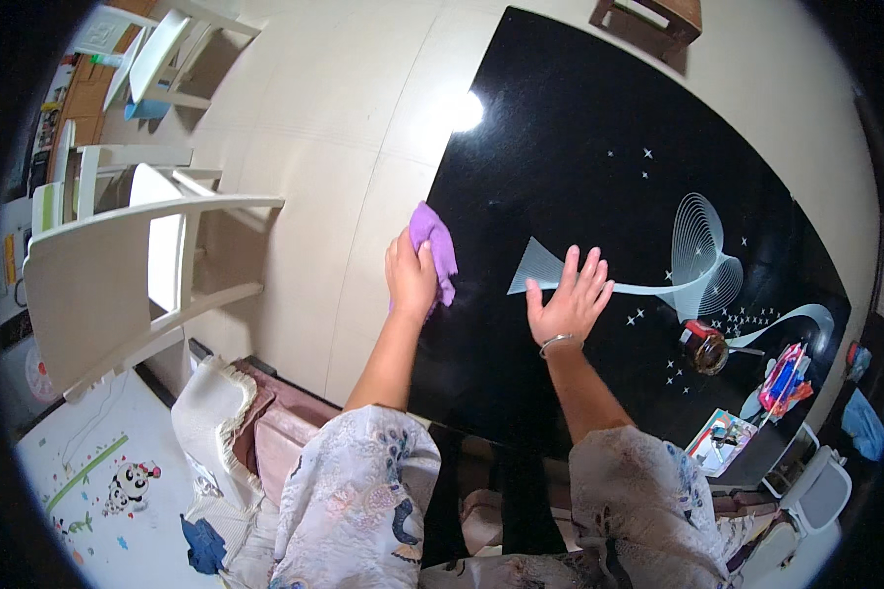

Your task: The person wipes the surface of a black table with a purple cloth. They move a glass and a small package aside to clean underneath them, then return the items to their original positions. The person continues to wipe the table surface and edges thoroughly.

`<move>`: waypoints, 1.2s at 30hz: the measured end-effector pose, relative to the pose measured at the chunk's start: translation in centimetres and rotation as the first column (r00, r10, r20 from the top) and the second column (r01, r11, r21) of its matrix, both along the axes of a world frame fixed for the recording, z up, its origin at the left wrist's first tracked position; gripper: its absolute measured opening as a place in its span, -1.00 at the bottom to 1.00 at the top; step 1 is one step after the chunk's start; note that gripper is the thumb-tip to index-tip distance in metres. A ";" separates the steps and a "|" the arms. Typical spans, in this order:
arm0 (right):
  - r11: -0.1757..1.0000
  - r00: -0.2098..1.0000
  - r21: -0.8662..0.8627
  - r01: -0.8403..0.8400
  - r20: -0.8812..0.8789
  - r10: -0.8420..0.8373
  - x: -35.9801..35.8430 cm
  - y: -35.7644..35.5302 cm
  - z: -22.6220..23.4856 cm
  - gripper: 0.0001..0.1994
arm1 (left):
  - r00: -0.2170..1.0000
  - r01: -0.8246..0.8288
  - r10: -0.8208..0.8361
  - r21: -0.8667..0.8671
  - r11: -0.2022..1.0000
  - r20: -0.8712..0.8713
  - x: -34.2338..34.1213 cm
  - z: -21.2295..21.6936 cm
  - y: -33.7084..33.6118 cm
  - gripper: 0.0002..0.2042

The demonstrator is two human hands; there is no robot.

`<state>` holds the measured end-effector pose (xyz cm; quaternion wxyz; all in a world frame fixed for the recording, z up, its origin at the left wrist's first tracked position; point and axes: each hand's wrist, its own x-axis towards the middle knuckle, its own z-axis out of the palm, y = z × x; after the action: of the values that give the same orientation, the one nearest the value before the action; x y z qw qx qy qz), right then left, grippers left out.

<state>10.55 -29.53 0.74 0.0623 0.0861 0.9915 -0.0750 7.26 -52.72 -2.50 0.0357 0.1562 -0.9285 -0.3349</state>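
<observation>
My left hand [410,278] is closed around a purple cloth [436,243] at the left edge of a glossy black table [521,147]. Part of the cloth lies over the tabletop and part is bunched against my fingers. My right hand [572,303], with a bracelet at the wrist, rests on the table with its fingers spread. It holds nothing and lies beside the narrow fan end of a white line pattern [697,255] on the black surface.
A jar with a dark lid [704,347] stands toward the table's right, near a pink pouch of pens [784,381] and a small box of items [722,442]. White chairs [167,255] stand on the left floor; a wooden stool [658,18] is beyond the far edge.
</observation>
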 end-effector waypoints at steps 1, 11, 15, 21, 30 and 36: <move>1.000 1.000 -0.010 0.003 0.005 -0.003 0.0 -0.2 0.0 -0.18 | 1.000 0.000 -0.001 -0.048 0.999 -0.015 -1.7 -0.1 0.5 -0.67; 0.993 0.991 -0.105 0.057 0.127 -0.044 -0.2 -0.1 0.0 -0.06 | 0.998 0.000 -0.017 -0.286 0.958 -0.057 -14.3 0.0 5.6 -0.67; 0.989 0.990 -0.119 0.091 0.122 -0.076 -0.3 0.1 0.2 -0.07 | 0.998 0.049 -0.056 -0.259 0.965 -0.019 -22.5 1.1 8.2 -0.70; 0.983 0.994 -0.158 0.095 0.067 -0.085 0.1 -0.1 0.0 -0.08 | 0.985 0.122 -0.154 -0.313 0.942 -0.080 -31.0 0.9 9.4 -0.76; 0.986 0.991 -0.124 0.116 0.074 -0.107 0.2 0.5 0.8 -0.13 | 0.949 0.316 -0.308 -0.265 0.911 0.071 -24.3 1.8 7.9 -0.62; 0.987 0.995 -0.129 0.095 0.050 -0.089 -0.8 -0.4 1.0 -0.16 | 0.964 0.264 -0.242 -0.361 0.894 0.107 -19.3 1.8 5.8 -0.52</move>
<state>9.74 -29.91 1.79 0.0861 0.1293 0.9778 -0.1409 -12.08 -46.88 -0.68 -0.0066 0.0344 -0.9881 -0.1497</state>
